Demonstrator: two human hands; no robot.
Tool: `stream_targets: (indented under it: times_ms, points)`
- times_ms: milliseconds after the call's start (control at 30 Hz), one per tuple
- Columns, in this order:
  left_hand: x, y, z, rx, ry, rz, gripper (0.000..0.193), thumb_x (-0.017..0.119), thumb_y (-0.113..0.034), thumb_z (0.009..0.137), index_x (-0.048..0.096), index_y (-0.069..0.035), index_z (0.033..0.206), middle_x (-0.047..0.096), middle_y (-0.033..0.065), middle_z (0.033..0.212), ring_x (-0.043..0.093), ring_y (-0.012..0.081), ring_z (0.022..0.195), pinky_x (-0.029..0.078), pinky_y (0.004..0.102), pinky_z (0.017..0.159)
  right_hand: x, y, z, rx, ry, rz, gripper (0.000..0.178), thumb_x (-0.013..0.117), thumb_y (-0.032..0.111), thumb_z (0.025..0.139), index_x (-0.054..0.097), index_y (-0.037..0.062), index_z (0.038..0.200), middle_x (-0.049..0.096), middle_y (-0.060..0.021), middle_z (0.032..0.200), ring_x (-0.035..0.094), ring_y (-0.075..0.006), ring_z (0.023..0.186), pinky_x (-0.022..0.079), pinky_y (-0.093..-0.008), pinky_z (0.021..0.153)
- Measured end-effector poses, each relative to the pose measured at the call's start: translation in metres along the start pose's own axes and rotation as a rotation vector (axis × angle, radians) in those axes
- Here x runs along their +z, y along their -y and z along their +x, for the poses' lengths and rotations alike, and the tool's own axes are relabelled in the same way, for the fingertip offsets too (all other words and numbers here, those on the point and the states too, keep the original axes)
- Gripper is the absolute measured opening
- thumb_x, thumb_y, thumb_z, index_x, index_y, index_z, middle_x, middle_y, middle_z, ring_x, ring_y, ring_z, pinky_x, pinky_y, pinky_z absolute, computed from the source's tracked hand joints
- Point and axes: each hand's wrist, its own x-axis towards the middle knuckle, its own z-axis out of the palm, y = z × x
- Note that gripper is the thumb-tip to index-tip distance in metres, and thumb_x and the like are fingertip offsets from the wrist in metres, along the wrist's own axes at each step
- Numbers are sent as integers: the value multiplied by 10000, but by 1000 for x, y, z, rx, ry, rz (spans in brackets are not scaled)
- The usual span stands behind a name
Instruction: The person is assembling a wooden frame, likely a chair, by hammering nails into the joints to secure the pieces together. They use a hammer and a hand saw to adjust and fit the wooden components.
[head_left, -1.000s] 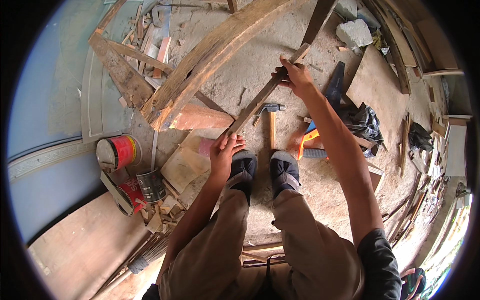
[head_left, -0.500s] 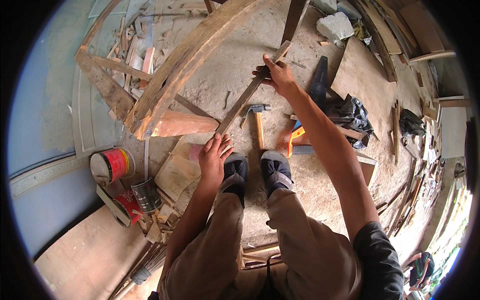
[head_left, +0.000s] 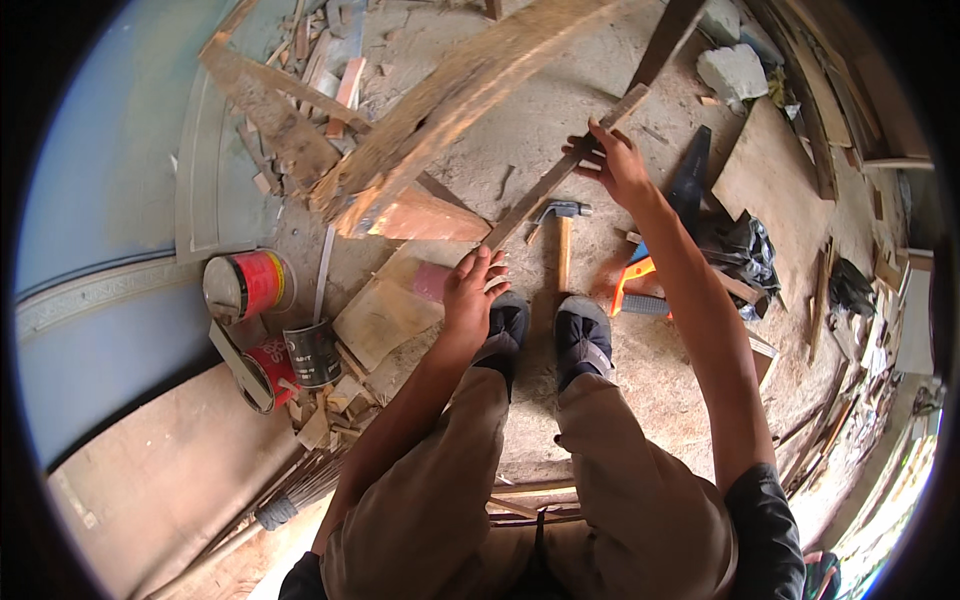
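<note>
A narrow wooden strip slants across a rough wooden frame of old, weathered boards. My left hand has its thumb and fingers at the strip's near end, where it meets a corner of the frame. Farther up, my right hand grips the same strip near its far end, thumb on top and fingers reaching under it. Below the strip, a claw hammer with a wooden handle lies on the floor just beyond my shoes. To its right is a handsaw with an orange and blue handle, partly behind my right forearm.
Paint cans stand at left by a blue wall, beside wood offcuts. Black plastic lies right of the saw, near a plywood sheet. A concrete block sits at the far right. Scrap wood lines the right side.
The whole view has swung, so the frame, hands and floor things sit farther right in the picture. Both hands keep their places on the strip.
</note>
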Motion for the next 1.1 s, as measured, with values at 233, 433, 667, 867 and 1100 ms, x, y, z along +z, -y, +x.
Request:
stream_targets:
  times_ms: [233,433,667,867,1100]
  points:
    - [-4,1,2,-6,-30,23,365,631,-371,932,598,-58,1116,656,50,1058,590,123,860,482,320,769,19,-35,-27,29,24,13,533,629,349,932,439,-73,1198,620,-175,1047,653,-262,931,601,-429,774]
    - [-7,-1,4,0,1,100,413,620,-347,939,529,-59,1220,627,69,1110,595,153,907,496,335,779,19,-34,-29,-60,29,-24,453,594,363,953,489,-49,1110,644,-177,1048,667,-254,920,606,-416,759]
    - [-3,-1,3,631,-195,641,580,727,-253,868,437,15,1292,546,141,1130,555,189,999,485,300,805,18,-48,-27,-112,-58,-43,475,570,447,950,494,3,1102,653,-131,999,671,-233,909,568,-393,737]
    - [4,-21,11,683,-3,633,384,656,-134,913,501,40,1218,568,156,1221,546,243,1101,411,353,976,27,-37,-35,-99,-18,-54,552,559,472,947,449,-33,1141,645,-158,1021,664,-245,932,582,-394,728]
    - [-21,-47,33,827,329,899,432,699,-104,844,516,8,1219,549,152,1233,514,277,1154,394,389,990,24,-39,-29,-127,-50,0,707,590,465,931,378,-94,1307,623,-188,1049,666,-267,923,594,-434,726]
